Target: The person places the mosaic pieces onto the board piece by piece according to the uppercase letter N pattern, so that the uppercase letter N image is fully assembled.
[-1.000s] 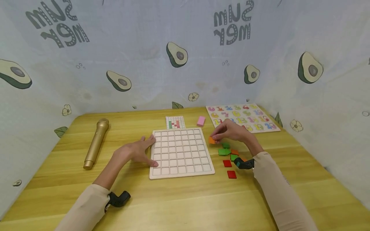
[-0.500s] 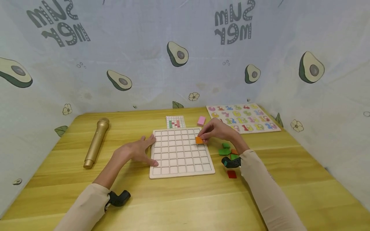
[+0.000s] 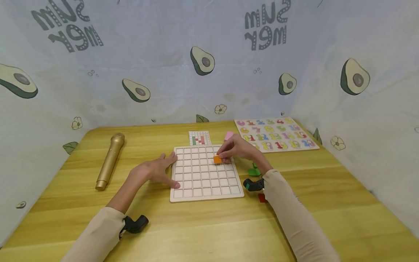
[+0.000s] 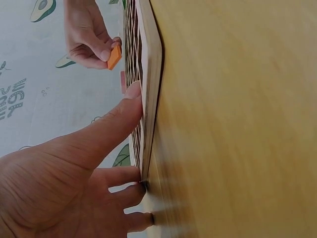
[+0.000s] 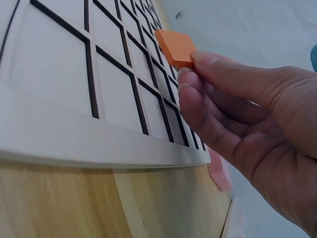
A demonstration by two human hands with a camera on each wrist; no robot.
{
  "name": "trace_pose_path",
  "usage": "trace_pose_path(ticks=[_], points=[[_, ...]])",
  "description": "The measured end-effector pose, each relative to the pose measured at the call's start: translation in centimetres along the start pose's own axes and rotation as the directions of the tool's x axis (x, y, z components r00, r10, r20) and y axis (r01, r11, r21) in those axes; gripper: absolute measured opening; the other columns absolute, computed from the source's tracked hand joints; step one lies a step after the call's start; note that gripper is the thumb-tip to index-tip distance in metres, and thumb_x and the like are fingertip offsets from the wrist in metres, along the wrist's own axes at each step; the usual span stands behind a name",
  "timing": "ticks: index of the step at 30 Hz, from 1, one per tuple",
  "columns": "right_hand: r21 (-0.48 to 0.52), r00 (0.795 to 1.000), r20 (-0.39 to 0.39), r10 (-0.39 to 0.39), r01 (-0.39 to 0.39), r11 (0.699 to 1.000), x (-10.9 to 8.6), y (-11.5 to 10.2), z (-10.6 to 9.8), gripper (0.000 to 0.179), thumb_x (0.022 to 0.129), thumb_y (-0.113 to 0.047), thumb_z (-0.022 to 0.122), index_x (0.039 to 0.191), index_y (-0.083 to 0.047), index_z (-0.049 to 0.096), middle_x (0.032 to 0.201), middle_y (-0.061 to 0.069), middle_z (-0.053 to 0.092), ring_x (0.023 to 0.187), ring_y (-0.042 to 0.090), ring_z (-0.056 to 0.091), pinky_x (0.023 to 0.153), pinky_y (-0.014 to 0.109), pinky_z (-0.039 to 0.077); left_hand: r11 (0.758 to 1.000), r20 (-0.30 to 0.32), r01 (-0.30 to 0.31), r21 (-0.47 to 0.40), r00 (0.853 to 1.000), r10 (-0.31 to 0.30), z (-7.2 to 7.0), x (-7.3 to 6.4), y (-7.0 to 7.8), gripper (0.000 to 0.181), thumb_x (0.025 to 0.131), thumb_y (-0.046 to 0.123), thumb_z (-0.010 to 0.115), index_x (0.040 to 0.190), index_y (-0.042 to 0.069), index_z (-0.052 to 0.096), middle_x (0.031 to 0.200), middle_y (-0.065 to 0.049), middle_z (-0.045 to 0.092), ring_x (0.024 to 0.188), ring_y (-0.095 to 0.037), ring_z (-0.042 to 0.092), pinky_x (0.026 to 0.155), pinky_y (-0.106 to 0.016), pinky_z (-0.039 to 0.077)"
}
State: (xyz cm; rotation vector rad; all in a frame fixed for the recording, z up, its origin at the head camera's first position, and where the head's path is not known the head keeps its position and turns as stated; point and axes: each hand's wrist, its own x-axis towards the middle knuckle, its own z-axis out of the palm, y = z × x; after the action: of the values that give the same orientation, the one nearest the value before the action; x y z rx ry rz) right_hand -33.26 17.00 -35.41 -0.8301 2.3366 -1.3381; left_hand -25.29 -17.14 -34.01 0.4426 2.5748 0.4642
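An orange square tile (image 5: pixel 177 47) is pinched between the thumb and fingertips of my right hand (image 3: pixel 238 148), just above the upper right part of a white wooden grid board (image 3: pixel 196 174). The board's square cells hold no tiles. My left hand (image 3: pixel 156 171) lies spread at the board's left edge; in the left wrist view its thumb (image 4: pixel 116 121) rests on the rim and the other fingers touch the side and table. Behind the board lies a small pattern card (image 3: pixel 199 138) with coloured squares.
Green tiles (image 3: pixel 254 172) and a red tile (image 3: pixel 262 198) lie right of the board, partly hidden by the right arm. A pink block (image 3: pixel 229 135) and a number puzzle board (image 3: pixel 275 134) sit behind. A gold microphone (image 3: pixel 110 162) lies at the left.
My right hand has carried the orange tile leftward from beside the loose tiles to over the grid board. The left hand has stayed at the board's left edge.
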Motion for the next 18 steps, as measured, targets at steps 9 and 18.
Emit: trace_pose_path(ticks=[9,18], points=[[-0.073,0.999,-0.042,0.015,-0.018,0.997,1.1,-0.1,1.5,0.013,0.098,0.002,0.076,0.106,0.011,0.081,0.091,0.02,0.081,0.072,0.024,0.076,0.069,0.033,0.064,1.0,0.001,0.018,-0.015,1.0,-0.018,0.2,0.3,0.0,0.121,0.088,0.056,0.087,0.175,0.014,0.014,0.181,-0.016,0.004,0.166,-0.043,0.006,0.124,-0.074,0.021],[-0.16,0.999,-0.054,-0.002,-0.007,0.987,1.4,-0.6,2.0,0.01,0.098,0.001,0.078,0.102,0.008,0.083,0.088,0.017,0.08,0.068,0.024,0.072,0.066,0.031,0.061,1.0,0.001,0.023,-0.013,1.0,-0.023,-0.1,0.1,0.0,0.122,0.088,0.056,0.087,0.175,0.014,0.013,0.181,-0.019,0.003,0.166,-0.044,0.005,0.123,-0.075,0.02]])
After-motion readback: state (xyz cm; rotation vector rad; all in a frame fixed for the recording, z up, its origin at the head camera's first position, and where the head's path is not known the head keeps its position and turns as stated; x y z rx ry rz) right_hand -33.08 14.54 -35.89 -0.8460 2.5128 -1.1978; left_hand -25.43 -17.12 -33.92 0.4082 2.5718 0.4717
